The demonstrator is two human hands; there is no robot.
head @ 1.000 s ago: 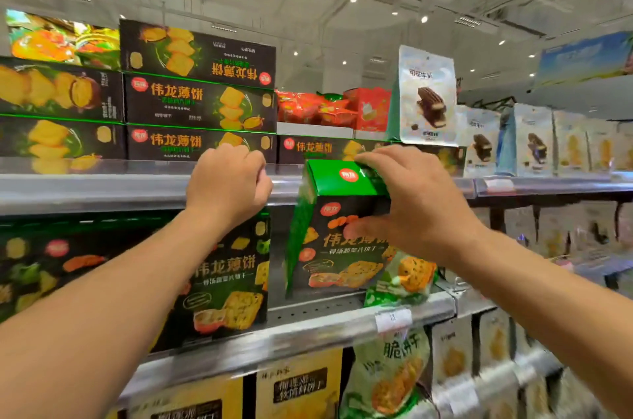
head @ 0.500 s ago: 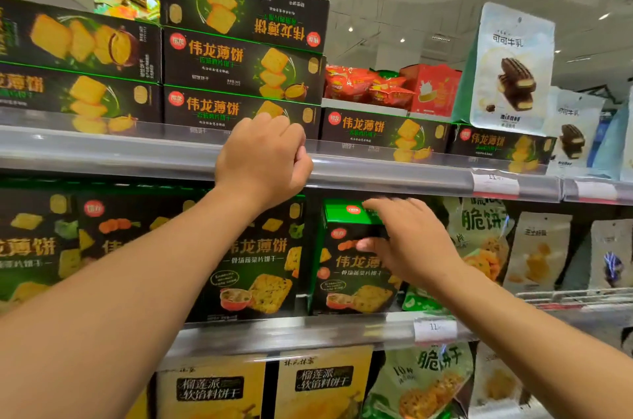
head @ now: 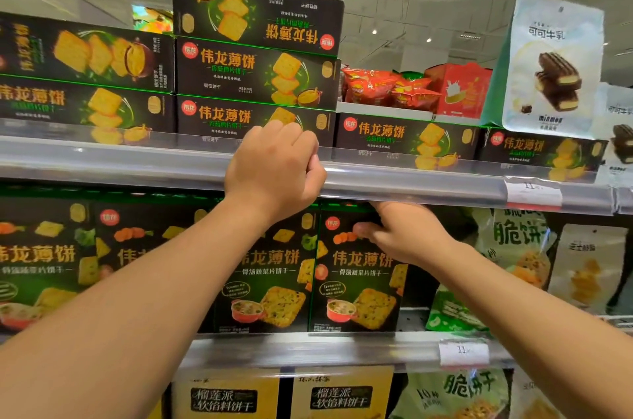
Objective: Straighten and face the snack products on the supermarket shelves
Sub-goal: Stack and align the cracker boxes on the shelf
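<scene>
A black and green cracker box [head: 356, 285] stands upright on the middle shelf, front facing out, flush beside an identical box [head: 270, 281]. My right hand [head: 404, 237] grips its top right corner, fingers over the top under the upper shelf and thumb on the front. My left hand [head: 274, 168] curls over the clear rail [head: 411, 183] of the upper shelf, just left of and above the box. My left forearm hides part of the neighbouring boxes.
Flat black cracker boxes are stacked on the upper shelf; the top one [head: 257, 14] lies upside down. Red packets [head: 387, 89] and white pouches [head: 555, 65] sit at the right. Green bags [head: 513, 257] stand right of the held box. Yellow boxes [head: 339, 394] fill the lower shelf.
The cracker box, tilted out of the shelf a second ago, has gone back in and now stands straight beside its neighbour. My right hand moved in with it; my left hand stayed on the rail.
</scene>
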